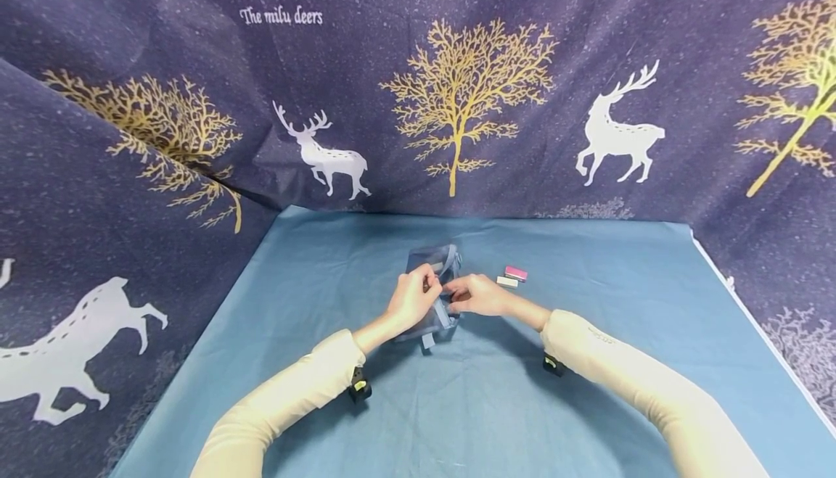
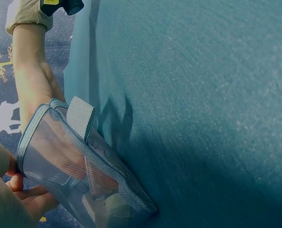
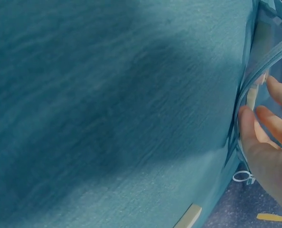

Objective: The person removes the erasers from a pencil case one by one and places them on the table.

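Your left hand (image 1: pixel 413 298) pinches the blue mesh zip pouch (image 2: pixel 67 154), midway across the blue cloth (image 1: pixel 627 304); your right hand (image 1: pixel 480 295), fingers loosely bent, reaches into its opening, left of the pink block (image 1: pixel 516 273).

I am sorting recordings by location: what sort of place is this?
Probably a makeshift recording setup: deer-printed fabric hung as a backdrop, a blue cloth spread before it, two black wrist-worn devices.

the pouch (image 2: pixel 84 166) looks like see-through mesh with a coarsely woven tab (image 2: pixel 80 118), the tablecloth (image 1: pixel 601 282) matt, lightly creased fabric.
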A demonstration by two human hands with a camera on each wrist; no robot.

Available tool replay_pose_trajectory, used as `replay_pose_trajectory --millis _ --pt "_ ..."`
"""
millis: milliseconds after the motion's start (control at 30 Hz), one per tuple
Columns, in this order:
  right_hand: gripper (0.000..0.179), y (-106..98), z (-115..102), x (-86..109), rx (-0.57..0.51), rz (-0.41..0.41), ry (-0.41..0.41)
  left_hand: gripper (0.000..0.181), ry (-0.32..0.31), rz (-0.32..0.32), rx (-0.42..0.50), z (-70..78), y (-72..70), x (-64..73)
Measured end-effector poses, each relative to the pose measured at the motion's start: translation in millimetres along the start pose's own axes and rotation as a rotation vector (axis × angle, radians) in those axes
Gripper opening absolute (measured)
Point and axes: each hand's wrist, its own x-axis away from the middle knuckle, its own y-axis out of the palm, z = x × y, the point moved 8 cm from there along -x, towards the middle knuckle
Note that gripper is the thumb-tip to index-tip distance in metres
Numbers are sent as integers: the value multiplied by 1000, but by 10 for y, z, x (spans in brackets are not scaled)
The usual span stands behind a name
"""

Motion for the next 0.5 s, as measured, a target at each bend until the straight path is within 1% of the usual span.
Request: replay_pose_trajectory --millis 233,333,500 --pt "44 61 -50 -25 -14 -48 -17 14 -4 -5 -1 17 12 13" --pt "43 74 -66 -44 -10 -64 -12 13 -3 -3 -2 24 13 16" --pt "39 101 -86 -71 11 -88 -15 12 31 25 -3 49 4 21"
